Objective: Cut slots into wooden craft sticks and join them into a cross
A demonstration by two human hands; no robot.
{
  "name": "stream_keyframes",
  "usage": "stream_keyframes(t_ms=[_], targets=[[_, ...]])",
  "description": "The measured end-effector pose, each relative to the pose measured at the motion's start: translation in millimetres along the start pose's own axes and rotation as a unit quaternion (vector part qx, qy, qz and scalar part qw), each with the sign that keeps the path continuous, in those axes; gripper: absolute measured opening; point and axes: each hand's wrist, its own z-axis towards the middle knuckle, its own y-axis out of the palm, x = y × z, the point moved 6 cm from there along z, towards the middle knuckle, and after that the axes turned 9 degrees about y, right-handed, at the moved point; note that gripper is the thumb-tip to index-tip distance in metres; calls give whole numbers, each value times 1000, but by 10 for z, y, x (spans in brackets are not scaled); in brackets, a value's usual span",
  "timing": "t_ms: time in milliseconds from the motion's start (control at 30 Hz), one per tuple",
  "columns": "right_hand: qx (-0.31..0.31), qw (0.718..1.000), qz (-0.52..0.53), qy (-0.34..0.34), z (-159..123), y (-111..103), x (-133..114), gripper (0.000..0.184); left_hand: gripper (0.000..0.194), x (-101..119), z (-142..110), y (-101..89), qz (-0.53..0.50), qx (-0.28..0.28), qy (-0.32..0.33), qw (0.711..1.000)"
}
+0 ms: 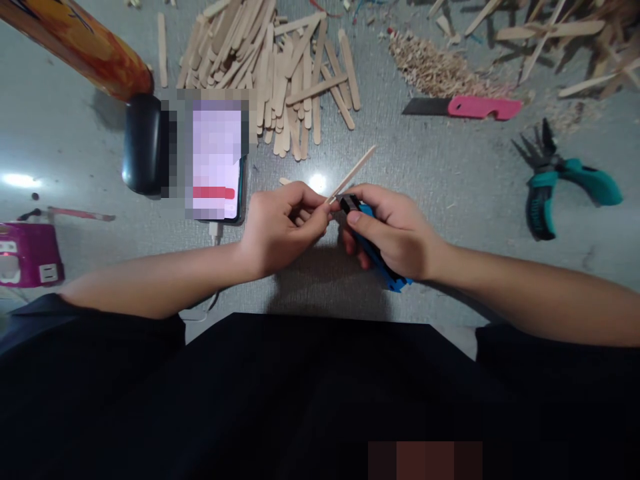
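My left hand (285, 223) is closed in a pinch on the near end of a thin wooden stick (353, 173), which points up and to the right. My right hand (393, 230) is wrapped round a blue utility knife (380, 257), its black tip touching the stick where the left fingers hold it. Both hands hover over the grey floor, just in front of my dark-clothed lap.
A heap of wooden sticks (275, 60) lies ahead, wood shavings (435, 67) and more sticks (555, 33) to the right. A pink knife (475, 107) and teal pliers (555, 190) lie at right. A phone (217, 160), a black object (143, 143) and a purple power strip (27, 253) sit left.
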Motion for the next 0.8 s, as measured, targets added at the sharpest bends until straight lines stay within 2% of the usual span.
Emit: stream_keyframes(t_ms=[233, 367, 500, 633, 800], targets=[[1, 1000, -2, 14, 3, -1, 15, 12, 20, 34, 1, -1, 53, 0, 40, 998], [-21, 999, -14, 41, -8, 3, 30, 13, 11, 52, -15, -5, 100, -26, 65, 992], [-44, 997, -7, 62, -13, 4, 46, 14, 10, 101, -15, -6, 94, -48, 104, 989], [-77, 995, 18, 63, -8, 19, 32, 18, 12, 53, -3, 19, 24, -62, 47, 997], [-95, 993, 43, 59, 6, 29, -8, 21, 22, -29, 2, 77, -123, -41, -60, 990]])
